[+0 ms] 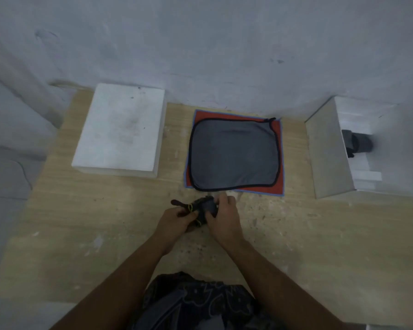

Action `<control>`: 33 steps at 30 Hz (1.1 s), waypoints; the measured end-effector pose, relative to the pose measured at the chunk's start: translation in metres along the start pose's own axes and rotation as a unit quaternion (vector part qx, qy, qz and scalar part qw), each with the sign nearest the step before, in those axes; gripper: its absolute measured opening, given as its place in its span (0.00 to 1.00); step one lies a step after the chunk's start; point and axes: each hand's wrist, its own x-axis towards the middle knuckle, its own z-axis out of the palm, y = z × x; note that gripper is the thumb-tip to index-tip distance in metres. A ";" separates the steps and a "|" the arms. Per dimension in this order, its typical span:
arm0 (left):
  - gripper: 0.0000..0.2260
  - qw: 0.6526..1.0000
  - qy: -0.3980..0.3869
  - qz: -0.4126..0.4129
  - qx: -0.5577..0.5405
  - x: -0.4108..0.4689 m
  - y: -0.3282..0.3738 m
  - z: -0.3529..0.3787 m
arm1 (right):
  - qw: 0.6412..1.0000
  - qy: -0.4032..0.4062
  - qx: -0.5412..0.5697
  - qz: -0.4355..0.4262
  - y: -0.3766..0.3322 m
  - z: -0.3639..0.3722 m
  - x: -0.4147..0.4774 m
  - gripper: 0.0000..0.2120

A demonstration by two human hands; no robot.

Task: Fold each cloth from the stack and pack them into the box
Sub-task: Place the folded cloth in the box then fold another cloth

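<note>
Fingers (pixel 221 200) of both hands are curled round a small dark cloth (pixel 206 207) bunched into a tight bundle, as far as I can read it from my feed. The left hand (pixel 174 220) pinches its left end, where a thin yellow edge shows, and the right hand (pixel 224 215) wraps over its right side from above. I see the bundle held low over the table (pixel 81 222), near the middle of the front half, just in front of the stack. That stack lies flat against the wall (pixel 224 44): a grey cloth (pixel 234 153) with a black hem on top of a red cloth (pixel 275 129) with a blue hem, whose edges stick out round it. At the right edge of the table stands the open box (pixel 329 148), pale outside and white inside, and I can make out a rolled dark cloth (pixel 358 142) lying in it. To the left of the stack a white slab (pixel 122 129) rests on the table, apart from the cloths. At the bottom of my view a patterned garment (pixel 200 301) shows between the two forearms.
</note>
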 end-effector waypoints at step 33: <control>0.15 0.977 -0.149 0.148 -0.017 -0.016 0.132 0.306 | 0.862 0.157 0.476 0.082 0.172 -0.333 0.025 0.15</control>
